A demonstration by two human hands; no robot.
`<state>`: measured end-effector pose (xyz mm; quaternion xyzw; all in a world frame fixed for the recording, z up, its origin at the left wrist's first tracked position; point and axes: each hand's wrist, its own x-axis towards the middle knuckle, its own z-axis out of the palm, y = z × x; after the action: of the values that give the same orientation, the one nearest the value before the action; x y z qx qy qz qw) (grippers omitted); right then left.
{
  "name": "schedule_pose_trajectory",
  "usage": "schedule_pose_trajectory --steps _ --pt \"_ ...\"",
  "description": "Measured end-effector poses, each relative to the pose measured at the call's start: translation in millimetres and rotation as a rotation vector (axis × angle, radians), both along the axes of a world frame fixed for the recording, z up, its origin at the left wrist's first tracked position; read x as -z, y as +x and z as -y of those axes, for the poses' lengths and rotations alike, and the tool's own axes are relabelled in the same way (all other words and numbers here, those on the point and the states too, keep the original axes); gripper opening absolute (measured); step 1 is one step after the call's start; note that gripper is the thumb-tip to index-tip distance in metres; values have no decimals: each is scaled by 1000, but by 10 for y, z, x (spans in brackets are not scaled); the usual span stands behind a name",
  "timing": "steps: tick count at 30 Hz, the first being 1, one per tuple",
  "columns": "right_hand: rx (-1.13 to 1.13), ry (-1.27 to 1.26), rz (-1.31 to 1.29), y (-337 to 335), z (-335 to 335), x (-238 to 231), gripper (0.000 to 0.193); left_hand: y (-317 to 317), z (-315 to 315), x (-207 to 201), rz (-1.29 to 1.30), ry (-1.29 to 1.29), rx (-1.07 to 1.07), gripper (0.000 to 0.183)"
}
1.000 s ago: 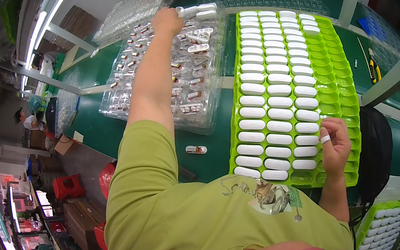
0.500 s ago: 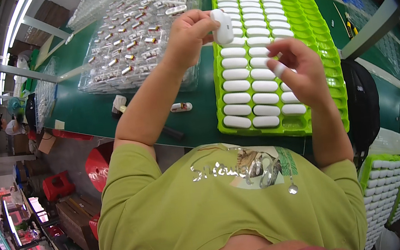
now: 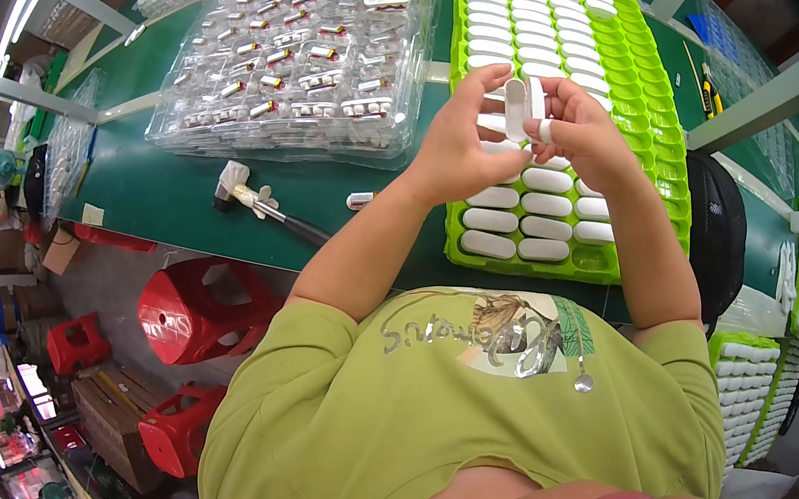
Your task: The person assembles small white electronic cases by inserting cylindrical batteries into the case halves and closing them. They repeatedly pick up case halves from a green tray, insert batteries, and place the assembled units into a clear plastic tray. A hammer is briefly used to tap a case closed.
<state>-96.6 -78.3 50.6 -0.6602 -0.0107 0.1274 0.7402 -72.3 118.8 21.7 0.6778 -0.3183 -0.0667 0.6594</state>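
Observation:
A small white case [image 3: 517, 115], rounded and oblong, stands swung open between my two hands above a bright green tray [image 3: 628, 93]. My left hand [image 3: 462, 138] grips its left side, forefinger near the top and thumb low down. On its other side my right hand [image 3: 586, 132] closes round the other half, with a white band on one finger. Below and around them, rows of similar white cases [image 3: 546, 203] lie in the tray's hollows. The far right columns of hollows show bare green.
Stacked clear plastic trays [image 3: 285, 73] with small parts cover the left of the green table. A hammer [image 3: 262, 202] and a small white cylindrical part [image 3: 360, 199] lie nearer me. A black bag [image 3: 720, 227] hangs at the right; red stools [image 3: 201, 311] stand left.
The white case came down and right from above the tray's left edge and now stands open. My right hand has closed onto it. The view has shifted slightly.

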Motion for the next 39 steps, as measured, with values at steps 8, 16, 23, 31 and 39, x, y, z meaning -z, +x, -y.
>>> schedule_pose_trajectory --steps 8,16,23,31,39 --pt "-204 126 -106 228 194 -14 45 -110 -53 -72 392 129 -256 68" --pt "-68 -167 -170 189 -544 -88 9 -633 -46 -357 540 -134 -213 68" --pt "-600 -964 694 170 -1481 351 28 -832 -119 -398 493 -173 -44 72" --pt "-430 -935 478 64 -1400 328 20 -761 -252 -322 455 -323 -81 79" --pt "32 -723 877 -287 -285 169 33 -691 -826 -78 47 -28 23 74"
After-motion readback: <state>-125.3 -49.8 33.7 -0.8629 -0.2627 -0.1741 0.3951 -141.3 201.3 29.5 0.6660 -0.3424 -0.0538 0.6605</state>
